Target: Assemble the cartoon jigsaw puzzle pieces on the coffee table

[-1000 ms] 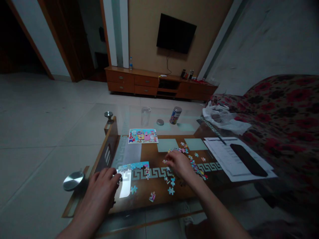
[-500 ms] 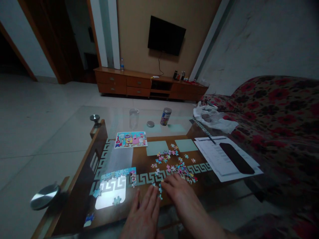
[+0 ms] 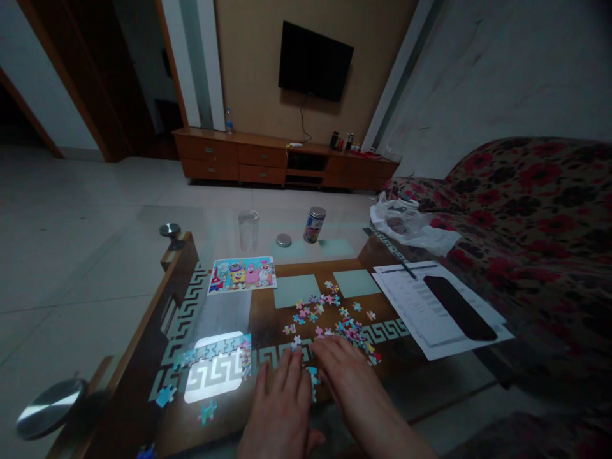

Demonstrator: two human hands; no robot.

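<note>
My left hand [image 3: 282, 401] lies flat on the glass table [image 3: 224, 229], fingers spread, close to a few loose jigsaw pieces [image 3: 312, 376]. My right hand [image 3: 351, 382] rests beside it, fingers forward, touching the near edge of a scattered pile of puzzle pieces [image 3: 335, 315]. I cannot see a piece held in either hand. A partly joined puzzle border [image 3: 217, 350] lies to the left of my hands. The colourful reference picture [image 3: 243, 274] lies farther back.
A drinking glass [image 3: 248, 229], a small round lid [image 3: 284, 240] and a can [image 3: 314, 224] stand at the table's far side. Papers with a dark flat object [image 3: 454, 306] lie at the right, next to a floral sofa [image 3: 535, 217]. A plastic bag [image 3: 411, 223] sits behind them.
My left hand has moved from the puzzle border at the left to the middle, beside my right hand. My right hand drew back toward me from the pile. The view shifted left.
</note>
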